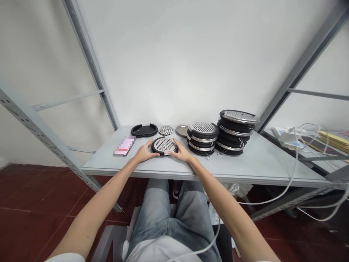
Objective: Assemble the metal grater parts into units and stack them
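Observation:
In the middle of the table lies a round grater-like disc (164, 145), a perforated metal plate in a black ring. My left hand (145, 151) grips its left side, thumb along the near rim and fingers reaching round the far edge. On the opposite side my right hand (182, 150) holds the rim, its thumb on the near edge and its fingers at the upper right. Behind the disc are a loose perforated metal plate (166, 130), an empty black ring-shaped base (147, 130) and a plain metal round (182, 130).
Two stacks of such discs stand to the right, a shorter stack (203, 140) and a taller stack (236, 133), with thin wire pieces (208, 157) beside them. A phone (124, 146) lies on the left. Metal shelf posts (91, 62) flank the table. A white cable (293, 167) hangs at right.

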`<action>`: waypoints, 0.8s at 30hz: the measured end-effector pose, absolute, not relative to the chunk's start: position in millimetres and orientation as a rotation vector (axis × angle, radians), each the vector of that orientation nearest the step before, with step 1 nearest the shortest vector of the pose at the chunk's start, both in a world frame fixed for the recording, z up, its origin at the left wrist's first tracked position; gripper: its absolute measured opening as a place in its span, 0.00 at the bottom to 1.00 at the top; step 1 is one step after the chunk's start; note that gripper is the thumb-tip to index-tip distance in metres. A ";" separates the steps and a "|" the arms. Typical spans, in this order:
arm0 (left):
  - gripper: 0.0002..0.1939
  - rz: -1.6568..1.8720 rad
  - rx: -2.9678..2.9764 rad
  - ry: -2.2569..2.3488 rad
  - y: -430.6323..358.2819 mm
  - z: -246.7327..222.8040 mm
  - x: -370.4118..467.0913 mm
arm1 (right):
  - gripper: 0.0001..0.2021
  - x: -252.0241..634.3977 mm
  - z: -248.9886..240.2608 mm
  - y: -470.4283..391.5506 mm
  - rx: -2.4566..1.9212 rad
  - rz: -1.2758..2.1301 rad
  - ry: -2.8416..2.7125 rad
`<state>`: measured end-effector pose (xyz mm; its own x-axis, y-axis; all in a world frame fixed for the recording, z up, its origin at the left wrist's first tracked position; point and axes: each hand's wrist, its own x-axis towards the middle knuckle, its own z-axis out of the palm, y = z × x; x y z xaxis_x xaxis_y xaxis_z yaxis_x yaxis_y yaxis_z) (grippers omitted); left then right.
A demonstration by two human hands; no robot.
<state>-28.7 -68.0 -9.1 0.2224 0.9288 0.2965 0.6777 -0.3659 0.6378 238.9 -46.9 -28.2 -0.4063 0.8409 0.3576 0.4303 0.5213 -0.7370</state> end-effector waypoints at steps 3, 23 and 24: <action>0.58 0.928 2.139 1.503 -67.1 -11.0 -27.5 | 0.48 237.7 -29.2 -46.8 -1.044 0.653 -2.035; 0.51 0.806 2.253 1.627 -59.9 -13.4 -20.9 | 0.40 234.9 -28.0 -42.8 -1.218 0.657 -1.888; 0.52 0.764 2.288 1.587 -59.3 -12.6 -21.9 | 0.40 235.8 -27.6 -43.4 -1.201 0.674 -1.912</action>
